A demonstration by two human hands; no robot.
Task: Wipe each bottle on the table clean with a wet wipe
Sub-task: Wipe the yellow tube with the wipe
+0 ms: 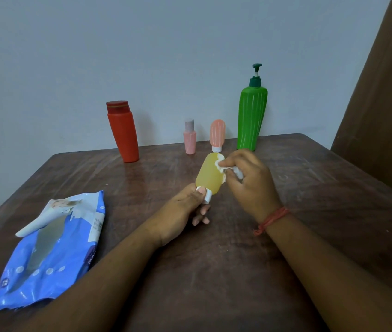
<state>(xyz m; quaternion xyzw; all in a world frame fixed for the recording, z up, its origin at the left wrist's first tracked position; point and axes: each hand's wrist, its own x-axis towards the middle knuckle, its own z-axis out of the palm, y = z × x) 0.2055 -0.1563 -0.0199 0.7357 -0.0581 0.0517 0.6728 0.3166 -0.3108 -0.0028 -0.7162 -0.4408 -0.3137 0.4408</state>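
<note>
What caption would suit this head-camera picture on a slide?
Left hand holds a yellow bottle by its cap while the right hand rubs it with a wet wipe.

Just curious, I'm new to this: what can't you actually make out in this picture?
- Yellow bottle cap: head view, mostly hidden by the left hand.
- Wet wipe: bunched inside the right hand.
- Wipes pack lettering: too blurred.
- Bottles' far sides: unseen.
</note>
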